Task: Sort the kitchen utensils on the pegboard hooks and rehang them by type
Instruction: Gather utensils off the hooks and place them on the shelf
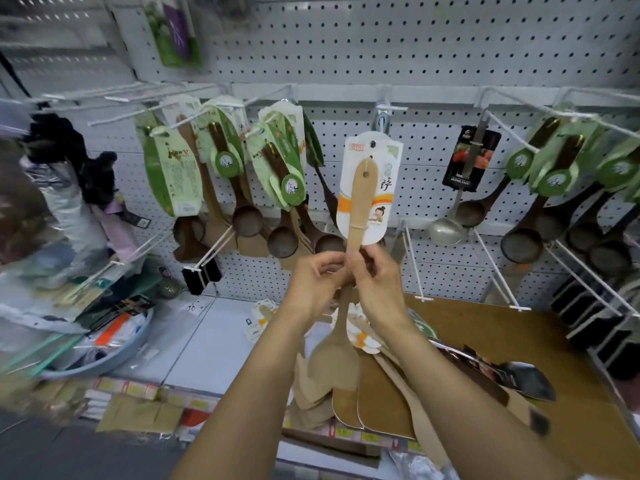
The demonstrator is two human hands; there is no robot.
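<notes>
Pale wooden spatula [360, 202], seemingly carded, white-orange.

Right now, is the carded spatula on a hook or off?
Off: both hands, left and right, hold the spatula before the pegboard.

White perforated wall panel [433, 46], pale shelf [207, 334] below, brown board [519, 341] at right.
</notes>
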